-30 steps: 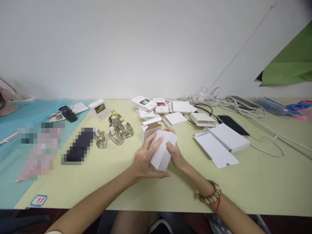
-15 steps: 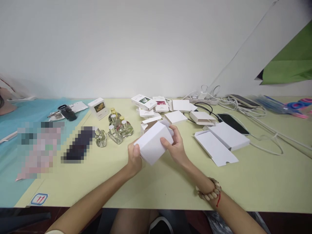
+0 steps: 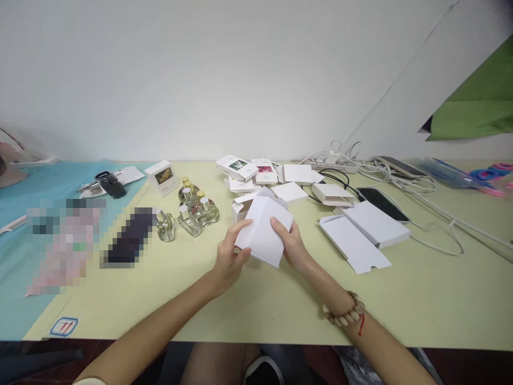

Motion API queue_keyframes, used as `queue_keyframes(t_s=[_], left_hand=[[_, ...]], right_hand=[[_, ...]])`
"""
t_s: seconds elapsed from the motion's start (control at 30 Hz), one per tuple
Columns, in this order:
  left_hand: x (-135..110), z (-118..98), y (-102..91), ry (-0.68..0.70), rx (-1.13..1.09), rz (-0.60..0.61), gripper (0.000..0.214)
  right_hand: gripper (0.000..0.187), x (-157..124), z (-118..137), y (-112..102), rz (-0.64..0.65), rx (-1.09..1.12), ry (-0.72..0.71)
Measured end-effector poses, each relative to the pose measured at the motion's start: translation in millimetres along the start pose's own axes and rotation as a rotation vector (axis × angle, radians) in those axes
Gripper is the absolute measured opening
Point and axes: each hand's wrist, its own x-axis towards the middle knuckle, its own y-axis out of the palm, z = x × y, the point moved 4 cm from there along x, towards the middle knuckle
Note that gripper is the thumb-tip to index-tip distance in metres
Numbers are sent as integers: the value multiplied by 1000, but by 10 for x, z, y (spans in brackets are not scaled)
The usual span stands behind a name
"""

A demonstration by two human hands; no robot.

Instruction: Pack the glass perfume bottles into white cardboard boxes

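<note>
Between both hands, a white cardboard box (image 3: 264, 230) is held tilted above the table. My left hand (image 3: 231, 256) pinches its left edge with thumb and fingers. My right hand (image 3: 294, 246) grips the right side, thumb lying on the near face and the other fingers mostly hidden behind. Just behind it stands another white box (image 3: 238, 209), partly covered. To the left, several glass perfume bottles (image 3: 188, 219) with silver and gold caps are grouped. A small white box with a yellow flower picture (image 3: 162, 179) stands upright beyond them.
Several flat cartons (image 3: 264, 172) are piled at the back. On the right lie unfolded white cartons (image 3: 356, 243), an open-ended box (image 3: 332, 193), a dark phone (image 3: 382, 203) and white cables (image 3: 436, 224). A blurred dark object (image 3: 130, 238) lies left, near a blue cloth (image 3: 16, 278).
The box has turned in my hands, showing its wide face. My left hand has shifted right and up along its edge; my right thumb has moved slightly.
</note>
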Motion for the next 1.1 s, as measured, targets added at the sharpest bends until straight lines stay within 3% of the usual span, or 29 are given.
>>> queue_keyframes(t_s=[0.13,0.27,0.43,0.73,0.87,1.0,1.1], left_hand=[[22,-75,-21,184,217,110,66],[47,-119,-6,283,350,187,62],[53,-128,40,299,429,268,53],[-45,-184,148,294,488,366,36],[-31,-254,113,493,489,218,52],[76,-317,-64,706,358,-39,68],[182,-303,-184,668,414,-184,69]], right_hand=[[46,-40,-56,50,89,45,138],[46,-63,-49,68,123,63,183],[37,-56,-40,54,136,40,150],[37,-36,-34,21,94,5,119],[40,-22,-28,-2,61,26,76],[43,62,-2,-132,-124,73,-48],[41,127,38,-233,-278,97,-155]])
